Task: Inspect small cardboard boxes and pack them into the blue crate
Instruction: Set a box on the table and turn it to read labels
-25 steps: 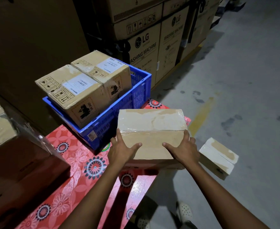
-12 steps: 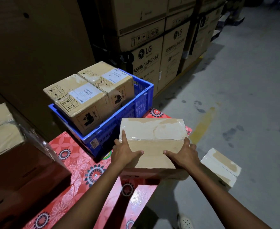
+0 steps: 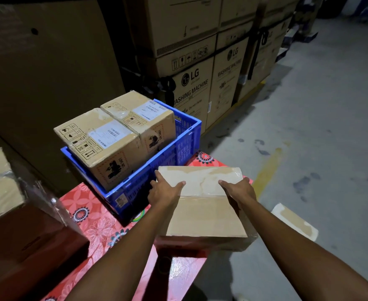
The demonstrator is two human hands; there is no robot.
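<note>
Brown taped cardboard box (image 3: 202, 213) is held tilted over the near right edge of the red floral tablecloth (image 3: 87, 216). The left hand (image 3: 164, 192) and right hand (image 3: 240, 191) grip its sides, thumbs on top. Farther left, the blue plastic crate (image 3: 148, 181) holds two labelled cardboard boxes (image 3: 105, 144).

Left hand (image 3: 164, 192) and right hand (image 3: 240, 190) grip a taped cardboard box (image 3: 204, 205) at its sides, beside the blue crate (image 3: 185, 146) holding two labelled boxes (image 3: 113, 140).

Blocked left by large carton (image 3: 15, 235). Free in blue crate (image 3: 187, 140) only along right wall, beside two boxes (image 3: 105, 137); taped box (image 3: 204, 216) just before near rim. Open floor (image 3: 320, 127) right.
</note>
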